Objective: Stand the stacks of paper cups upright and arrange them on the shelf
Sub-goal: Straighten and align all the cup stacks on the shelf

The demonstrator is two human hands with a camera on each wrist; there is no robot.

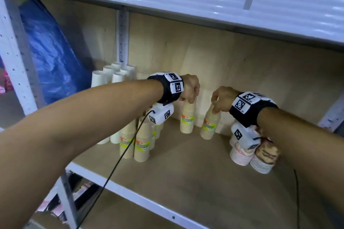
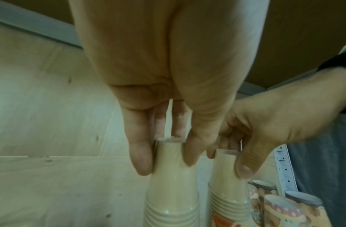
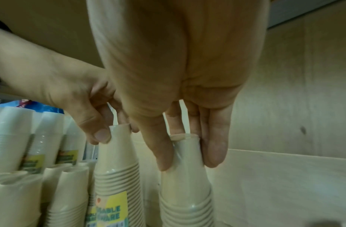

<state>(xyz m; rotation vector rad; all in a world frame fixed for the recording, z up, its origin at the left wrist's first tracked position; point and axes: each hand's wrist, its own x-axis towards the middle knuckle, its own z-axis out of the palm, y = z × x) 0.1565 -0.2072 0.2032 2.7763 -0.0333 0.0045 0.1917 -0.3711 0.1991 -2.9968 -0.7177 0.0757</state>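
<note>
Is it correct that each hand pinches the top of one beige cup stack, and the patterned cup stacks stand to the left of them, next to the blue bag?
Not quite. The patterned cup stacks stand to the right, under the right hand's wrist, as the head view shows. The rest holds: the left hand also pinches a beige stack top. White cup stacks are the ones beside the blue bag.

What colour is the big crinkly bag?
The crinkly plastic bag is blue, clearest in the head view.

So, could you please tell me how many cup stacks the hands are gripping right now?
2. The left hand grips the top of one beige stack near the back wall; the right hand grips a second, tilted beige stack just beside it.
</note>
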